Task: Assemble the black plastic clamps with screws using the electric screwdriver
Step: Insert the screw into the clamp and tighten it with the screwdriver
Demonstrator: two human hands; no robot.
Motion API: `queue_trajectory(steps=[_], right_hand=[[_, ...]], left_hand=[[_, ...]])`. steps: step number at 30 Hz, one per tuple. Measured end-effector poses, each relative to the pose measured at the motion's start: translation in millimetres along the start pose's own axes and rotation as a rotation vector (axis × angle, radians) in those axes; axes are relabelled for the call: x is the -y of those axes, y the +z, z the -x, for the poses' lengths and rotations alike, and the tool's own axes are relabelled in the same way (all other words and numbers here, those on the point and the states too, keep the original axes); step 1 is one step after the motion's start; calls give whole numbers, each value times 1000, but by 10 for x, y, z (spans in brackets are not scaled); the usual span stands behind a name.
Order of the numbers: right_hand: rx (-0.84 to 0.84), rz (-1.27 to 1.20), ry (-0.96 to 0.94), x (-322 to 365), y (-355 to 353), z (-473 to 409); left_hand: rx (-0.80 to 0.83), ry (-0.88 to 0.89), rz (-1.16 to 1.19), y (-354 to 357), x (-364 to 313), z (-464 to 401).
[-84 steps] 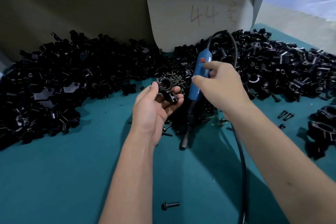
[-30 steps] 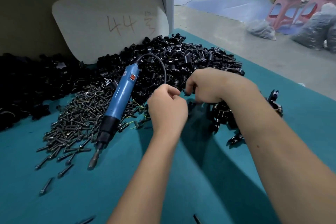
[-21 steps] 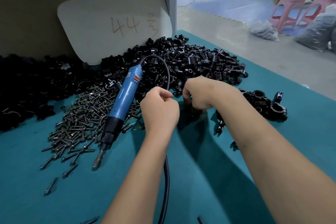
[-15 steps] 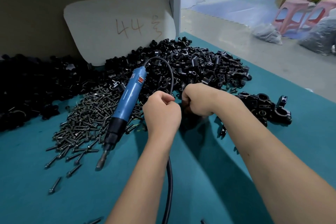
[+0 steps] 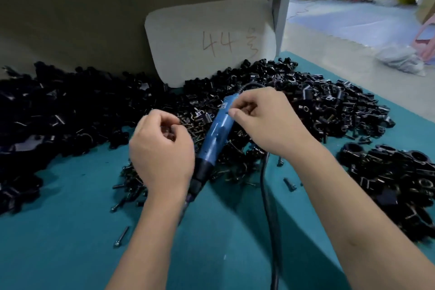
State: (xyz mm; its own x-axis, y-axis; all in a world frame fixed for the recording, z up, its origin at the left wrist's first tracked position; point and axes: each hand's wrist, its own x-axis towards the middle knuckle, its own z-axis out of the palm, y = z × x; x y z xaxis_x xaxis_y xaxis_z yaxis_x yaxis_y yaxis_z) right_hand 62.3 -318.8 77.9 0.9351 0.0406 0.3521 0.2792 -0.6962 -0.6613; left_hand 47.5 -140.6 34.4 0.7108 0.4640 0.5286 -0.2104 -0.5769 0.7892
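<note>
My left hand [image 5: 162, 150] hangs above the near edge of the screws [image 5: 188, 125], fingers curled inward with thumb and fingertips drawn together. Something small and dark shows between them, but whether it is a screw or a clamp part I cannot tell. My right hand [image 5: 263, 122] is curled over the upper body of the electric screwdriver [image 5: 215, 134], thumb and forefinger pinched close at its blue casing; whether they grip the tool itself or a small part just above it, I cannot tell either.

To do this step well, as I judge it, the screw should be seated straight in the clamp's hole before the tool is lifted, and the driver taken up by the blue barrel so its bit meets the screw head squarely.

The screwdriver lies slantwise on the teal table [image 5: 70, 254], its dark nose and bit toward me, partly hidden behind my left wrist. Its black cable [image 5: 268, 207] loops up from the rear end and runs back between my forearms.

Loose black plastic clamps [image 5: 329, 106] are heaped behind and to both sides. A smaller cluster of ring-shaped clamps [image 5: 395, 172], apparently assembled, sits apart at the right. A card marked "44" [image 5: 211, 40] leans against the back panel.
</note>
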Motion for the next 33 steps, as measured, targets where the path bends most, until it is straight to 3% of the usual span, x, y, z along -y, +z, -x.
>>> queue_trajectory(steps=[4,8,11,13,16,18,20,23,25,28,33], right_hand=[[75,-38,-91,187,330,-73],[57,-93,-195,301,596,-71],[-73,-137,-208,281,658,-66],[-170,-277,-41,208,636,-101],[-224,-673,362,97,553,-159],[-226,-749,508,13,494,-168],[-221,-500,496,-76,436,-158],[-124,219,381,-248,389,-113],[-17,500,381,-255,403,-76],[47,636,388,-217,422,-49],[164,649,325,-229,349,-71]], left_hand=[[147,-227,-426,-205,505,-310],[385,-298,-494,-264,665,-443],[384,-261,-487,-230,697,-474],[318,-232,-494,-230,718,-473],[258,-254,-504,-248,719,-462],[235,-267,-472,-239,730,-472],[184,-302,-417,-218,745,-481],[155,-346,-341,-207,774,-493],[163,-377,-302,-220,802,-502],[124,-393,-266,-229,826,-512],[-50,-330,-84,-221,884,-486]])
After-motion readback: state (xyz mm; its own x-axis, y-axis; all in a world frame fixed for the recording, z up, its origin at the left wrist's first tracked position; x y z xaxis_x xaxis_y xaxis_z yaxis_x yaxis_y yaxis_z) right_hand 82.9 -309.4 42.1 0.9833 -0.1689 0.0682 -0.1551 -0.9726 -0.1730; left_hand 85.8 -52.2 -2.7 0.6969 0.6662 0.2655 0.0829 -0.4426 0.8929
